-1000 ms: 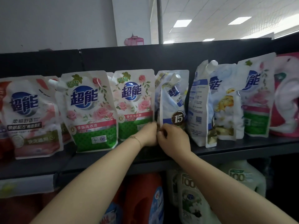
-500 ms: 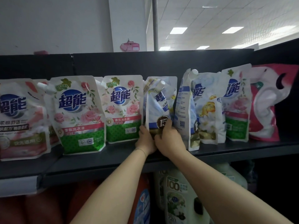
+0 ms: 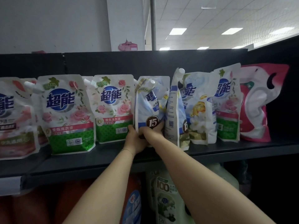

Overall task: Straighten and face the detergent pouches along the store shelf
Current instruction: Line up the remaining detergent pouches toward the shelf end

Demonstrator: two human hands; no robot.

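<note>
- Your left hand (image 3: 135,140) and right hand (image 3: 152,132) grip the blue pouch (image 3: 148,109) low, fingers curled round it.
- Next, I judge: face it forward, clear of the side-on pouch (image 3: 174,110) right of your fingers.

Probably a shop: stocked shelf (image 3: 113,159), detergent pouches (image 3: 66,113).

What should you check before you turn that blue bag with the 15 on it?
1. Both hands hold the blue bag: ok, the left hand and the right hand grip its lower part.
2. Blue bag faces front: not ok, it is twisted and creased.
3. Blue bag's bottom sits flat on the shelf: cannot tell, the hands hide it.
4. Sideways bag just right of it faces front: not ok, its small-print side shows.
5. Rose bag on its left stands upright and faces front: ok.
</note>
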